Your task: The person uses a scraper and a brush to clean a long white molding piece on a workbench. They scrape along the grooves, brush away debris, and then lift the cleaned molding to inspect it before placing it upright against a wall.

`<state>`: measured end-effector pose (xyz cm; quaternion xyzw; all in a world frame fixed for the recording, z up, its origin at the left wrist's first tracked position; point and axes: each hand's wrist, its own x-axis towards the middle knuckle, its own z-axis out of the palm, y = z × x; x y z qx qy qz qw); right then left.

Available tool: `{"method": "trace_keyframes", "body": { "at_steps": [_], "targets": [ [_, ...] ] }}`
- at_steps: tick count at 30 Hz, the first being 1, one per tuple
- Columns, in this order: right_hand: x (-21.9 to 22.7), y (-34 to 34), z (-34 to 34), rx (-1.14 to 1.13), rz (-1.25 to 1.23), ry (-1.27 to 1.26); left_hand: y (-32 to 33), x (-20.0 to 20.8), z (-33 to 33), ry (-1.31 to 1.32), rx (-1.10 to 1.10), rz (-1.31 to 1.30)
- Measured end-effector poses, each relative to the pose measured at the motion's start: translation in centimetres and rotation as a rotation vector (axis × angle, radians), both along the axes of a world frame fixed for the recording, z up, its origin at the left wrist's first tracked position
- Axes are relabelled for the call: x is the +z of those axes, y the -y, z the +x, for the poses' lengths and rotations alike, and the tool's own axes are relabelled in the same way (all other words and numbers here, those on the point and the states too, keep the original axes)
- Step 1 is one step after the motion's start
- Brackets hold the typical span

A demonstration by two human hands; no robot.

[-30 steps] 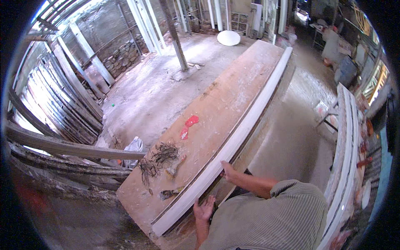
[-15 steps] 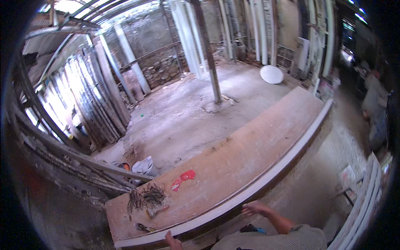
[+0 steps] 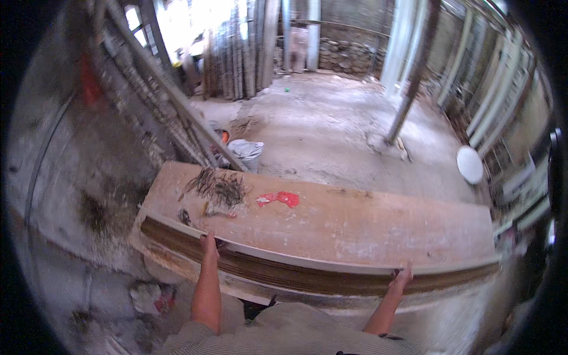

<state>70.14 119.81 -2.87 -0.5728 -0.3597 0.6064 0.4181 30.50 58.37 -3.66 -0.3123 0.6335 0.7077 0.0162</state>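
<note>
"What was the biggest thing there?"

"The work surface [image 3: 378,228] — and along its near edge was the long strip [image 3: 307,276], pale on top, its ridged brown side turned outward."

"And the smaller things?"

"A dark stringy tangle [image 3: 222,188] toward the surface's far left corner, and a red scrap [image 3: 287,199] to its right, nearer the far edge than the near one. A brush [image 3: 225,215] lay between the tangle and the strip."

"What gripped the strip?"

"The left hand [image 3: 210,244] — closed on its upper edge toward the surface's left edge. The right hand [image 3: 403,276] gripped it likewise, nearer the right edge."
</note>
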Motion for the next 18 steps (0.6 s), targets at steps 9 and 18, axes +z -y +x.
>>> {"method": "trace_keyframes", "body": {
  "at_steps": [9,18],
  "targets": [
    [-5.6,-4.0,8.4,-0.083,0.082,0.516,4.4,-3.1,4.7,-0.189,0.014,0.146],
    [0.1,-3.3,7.3,0.108,0.128,0.669,7.1,2.1,6.9,-0.072,0.005,-0.116]
  ]
}}
